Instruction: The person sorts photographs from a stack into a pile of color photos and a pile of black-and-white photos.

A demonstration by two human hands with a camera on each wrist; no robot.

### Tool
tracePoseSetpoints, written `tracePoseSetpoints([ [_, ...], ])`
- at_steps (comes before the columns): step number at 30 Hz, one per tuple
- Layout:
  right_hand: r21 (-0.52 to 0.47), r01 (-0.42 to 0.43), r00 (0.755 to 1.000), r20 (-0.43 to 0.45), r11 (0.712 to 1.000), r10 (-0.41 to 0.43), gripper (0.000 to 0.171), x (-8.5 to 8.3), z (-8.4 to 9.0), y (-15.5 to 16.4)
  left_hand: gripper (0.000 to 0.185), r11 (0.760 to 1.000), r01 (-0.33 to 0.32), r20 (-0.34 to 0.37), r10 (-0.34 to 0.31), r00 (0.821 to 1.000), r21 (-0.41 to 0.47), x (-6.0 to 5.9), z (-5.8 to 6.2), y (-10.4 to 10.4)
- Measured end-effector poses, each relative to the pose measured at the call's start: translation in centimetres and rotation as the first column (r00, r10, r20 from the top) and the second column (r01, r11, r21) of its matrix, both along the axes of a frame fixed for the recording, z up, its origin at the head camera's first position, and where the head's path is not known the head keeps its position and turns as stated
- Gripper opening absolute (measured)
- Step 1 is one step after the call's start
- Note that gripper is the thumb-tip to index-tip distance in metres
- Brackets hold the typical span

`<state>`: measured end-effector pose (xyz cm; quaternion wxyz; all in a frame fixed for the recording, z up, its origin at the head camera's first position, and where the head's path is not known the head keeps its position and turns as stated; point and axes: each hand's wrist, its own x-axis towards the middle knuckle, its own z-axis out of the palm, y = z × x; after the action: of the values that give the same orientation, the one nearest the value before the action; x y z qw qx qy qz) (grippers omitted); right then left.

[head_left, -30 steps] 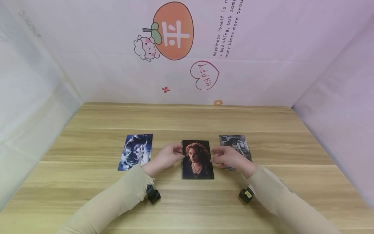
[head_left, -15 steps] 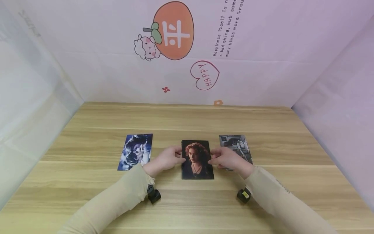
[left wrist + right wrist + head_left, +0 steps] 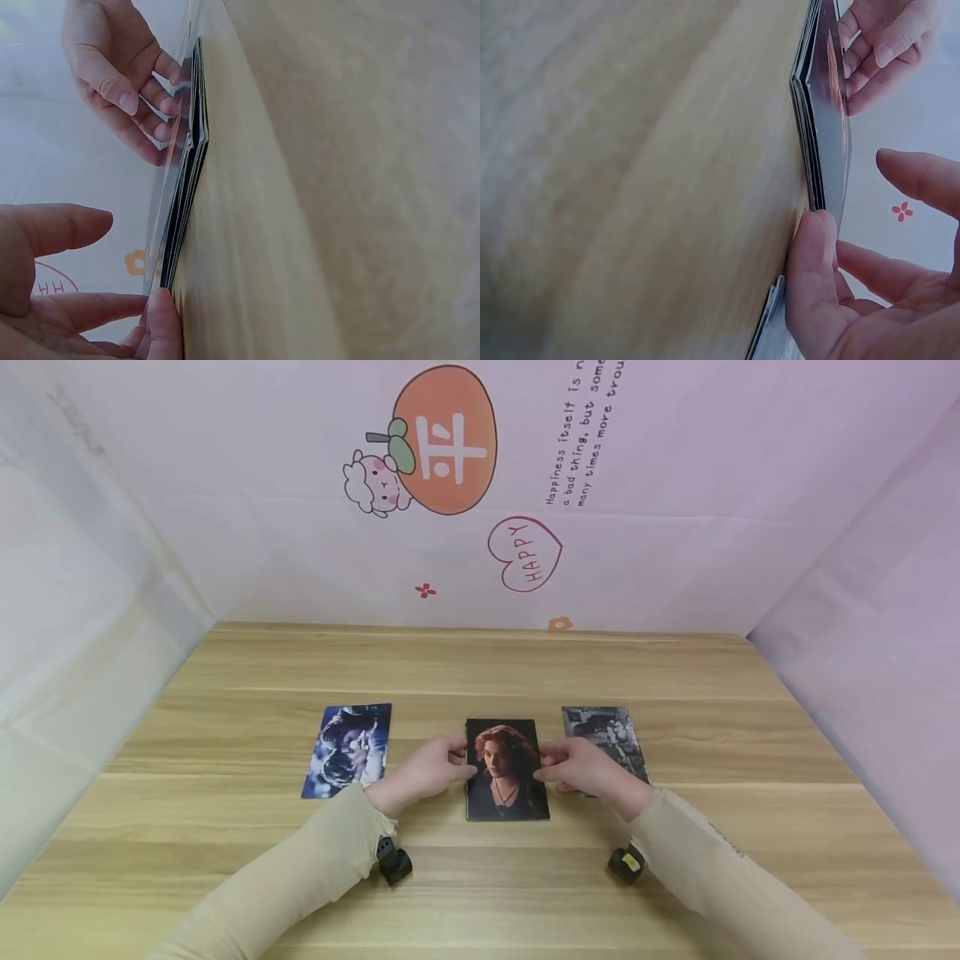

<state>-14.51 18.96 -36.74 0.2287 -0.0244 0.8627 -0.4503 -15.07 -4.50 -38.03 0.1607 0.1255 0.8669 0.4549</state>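
A thin stack of photos (image 3: 506, 768), topped by a dark portrait, lies flat on the wooden table (image 3: 480, 668). My left hand (image 3: 427, 768) touches the stack's left edge with its fingertips, and my right hand (image 3: 585, 767) touches the right edge. In the left wrist view a fingertip (image 3: 161, 315) presses the stack's edge (image 3: 187, 172) while the thumb stays raised off it. In the right wrist view a finger (image 3: 810, 255) leans against the stack's side (image 3: 821, 127), thumb apart above. Neither hand lifts the stack.
A blue-toned photo (image 3: 348, 747) lies to the left of the stack. A black-and-white photo (image 3: 603, 731) lies to the right, partly covered by my right hand. Pale printed sheets wall the table at the back and both sides.
My right hand has slid slightly left, closing onto the stack's right edge. The left hand and the stack have barely moved.
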Motion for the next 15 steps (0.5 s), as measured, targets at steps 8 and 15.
tracePoseSetpoints([
  [8,-0.035,0.086,0.995,-0.043,0.996,-0.087,0.052,-0.17,-0.15,-0.07,0.051,0.993,-0.067,0.045,0.063,0.997,0.095,-0.05,-0.25,0.2],
  [15,-0.111,0.162,0.983,-0.064,0.98,-0.17,0.047,-0.38,-0.24,-0.32,0.054,0.98,-0.12,0.021,0.118,0.993,0.157,-0.27,-0.26,0.0],
])
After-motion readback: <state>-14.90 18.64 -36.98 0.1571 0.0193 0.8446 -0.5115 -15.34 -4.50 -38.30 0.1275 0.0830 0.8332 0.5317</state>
